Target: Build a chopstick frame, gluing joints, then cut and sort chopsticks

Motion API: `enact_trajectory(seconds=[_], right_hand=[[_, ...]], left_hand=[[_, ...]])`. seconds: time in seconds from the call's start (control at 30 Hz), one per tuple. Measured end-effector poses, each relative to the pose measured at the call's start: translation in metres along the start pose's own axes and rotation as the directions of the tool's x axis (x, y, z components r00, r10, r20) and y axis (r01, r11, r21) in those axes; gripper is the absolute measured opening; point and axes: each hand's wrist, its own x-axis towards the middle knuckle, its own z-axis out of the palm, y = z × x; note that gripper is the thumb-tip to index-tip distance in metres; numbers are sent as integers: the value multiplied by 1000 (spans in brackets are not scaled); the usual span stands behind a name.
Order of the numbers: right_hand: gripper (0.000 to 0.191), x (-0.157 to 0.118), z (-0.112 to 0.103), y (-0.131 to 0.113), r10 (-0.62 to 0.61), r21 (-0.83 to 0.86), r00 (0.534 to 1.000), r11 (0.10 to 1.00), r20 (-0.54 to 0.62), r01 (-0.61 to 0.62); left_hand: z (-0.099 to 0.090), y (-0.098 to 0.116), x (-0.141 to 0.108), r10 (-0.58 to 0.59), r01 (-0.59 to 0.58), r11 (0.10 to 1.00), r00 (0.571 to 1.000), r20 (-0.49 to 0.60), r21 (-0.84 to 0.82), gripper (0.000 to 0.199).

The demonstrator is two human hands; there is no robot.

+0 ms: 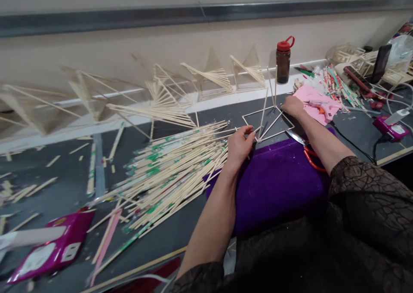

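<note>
A purple cloth [277,185] lies on the near side of the desk [167,237], below the hands. Near left is a purple power strip [69,232] with white plugs in it. A broad heap of thin sticks [180,164] fills the middle, some of them in clear plastic wrappers with green marks, and its right end reaches the left wrist.

The left hand [240,146] has thumb and fingers drawn in narrow — it holds the stick frame [271,126] at its near left corner. The frame stands just beyond the cloth, between the two hands, with a few sticks rising from its base. The right hand [293,106] is curled small at the frame's far right part; its fingertips are hidden, so I cannot tell whether it grips. Red-handled scissors [297,137] lie under the right forearm, partly on the cloth.

Right of that hand, a glue gun [325,109] rests on a pink sheet [303,96]. Farther off stands a brown, see-through bottle [283,67], upright, its red lid on; what it contains I cannot tell. Along the far wall, left of the bottle, is a row of stick models [213,78] — several with fanned, twisted sides.
</note>
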Motion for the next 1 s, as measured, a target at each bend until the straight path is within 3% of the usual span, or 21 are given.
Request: enact_trajectory(seconds=[0.13,0.27,0.4,0.57,0.63,0.73,0.83,1.0], right_hand=[[39,6,7,-1,0,63,998,998,-59,4],[37,4,7,-1,-9,101,997,995,-80,17],[33,-2,2,-1,-38,170,988,983,-148,63],[27,-10,-4,1,17,416,984,908,-175,58],[21,-15,-7,1,48,563,985,825,-166,54],[12,-26,-15,-1,102,774,985,631,-139,44],[25,-40,-26,-6,79,903,990,423,-116,72],[22,-61,-42,-18,-26,977,997,197,-77,81]], left_hand=[[-7,3,-3,20,-21,999,1000,19,44,34],[-15,15,-11,88,-94,933,996,33,348,31],[-19,23,-15,-29,-1,802,999,40,598,34],[-25,17,-11,-111,75,748,994,13,660,33],[-30,11,-9,-139,144,764,989,-58,629,31],[-36,3,-8,-154,220,809,974,-164,545,28],[-35,2,-8,-55,150,876,975,-214,459,31],[-18,3,-6,106,-109,966,994,24,236,25]])
